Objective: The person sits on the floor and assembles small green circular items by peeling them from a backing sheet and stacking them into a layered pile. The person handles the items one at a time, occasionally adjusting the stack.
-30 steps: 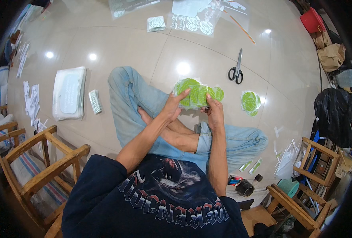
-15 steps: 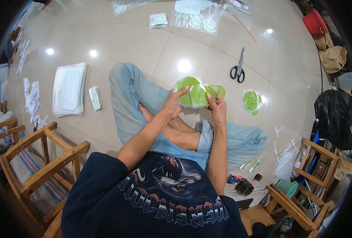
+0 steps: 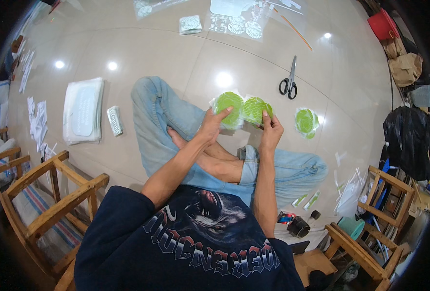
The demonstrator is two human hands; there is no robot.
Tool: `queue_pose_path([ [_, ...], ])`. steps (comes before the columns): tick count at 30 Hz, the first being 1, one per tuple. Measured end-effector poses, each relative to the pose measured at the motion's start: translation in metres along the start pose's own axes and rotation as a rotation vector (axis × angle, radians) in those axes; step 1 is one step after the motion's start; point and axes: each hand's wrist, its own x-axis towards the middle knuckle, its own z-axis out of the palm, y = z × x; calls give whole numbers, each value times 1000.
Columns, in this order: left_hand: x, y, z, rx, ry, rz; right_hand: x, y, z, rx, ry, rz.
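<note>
My left hand (image 3: 212,127) is closed on a stack of green cabbage-patterned film pieces (image 3: 228,110) with clear edges, thumb pressed on top. Pinched in my right hand (image 3: 271,130) is another green film piece (image 3: 254,107), held against the right side of that stack; its fingers partly hide the lower corner. Both are raised above the floor in front of my crossed legs. One more green film piece (image 3: 306,122) lies on the floor to the right. Beyond it rest black-handled scissors (image 3: 288,86), closed, blades pointing away.
Left of my knee lie a stack of clear printed sheets (image 3: 83,111) and a small printed bundle (image 3: 114,121). Another bundle (image 3: 190,25) and printed film (image 3: 236,26) lie far ahead. Wooden frames (image 3: 64,194) stand near left; white scraps (image 3: 350,194) and a black jar (image 3: 300,226) lie near right.
My right hand has shifted slightly right, spreading its green piece away from the left stack, so the two now sit side by side with more of each showing.
</note>
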Motion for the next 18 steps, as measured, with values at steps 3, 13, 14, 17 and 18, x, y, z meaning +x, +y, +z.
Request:
queue_pose_path([
  [3, 2, 1, -2, -79, 58, 70, 4, 5, -6, -105, 53, -13],
  [13, 0, 2, -2, 32, 66, 39, 11, 3, -19, -78, 201, -151],
  [14, -2, 5, 1, 44, 56, 22, 9, -5, -17, 46, 162, -128],
  [17, -1, 2, 2, 159, 22, 9, 3, -13, -5, 274, -113, 53],
  [18, 0, 1, 1, 211, 8, 10, -1, -13, 0, 211, -165, 35],
])
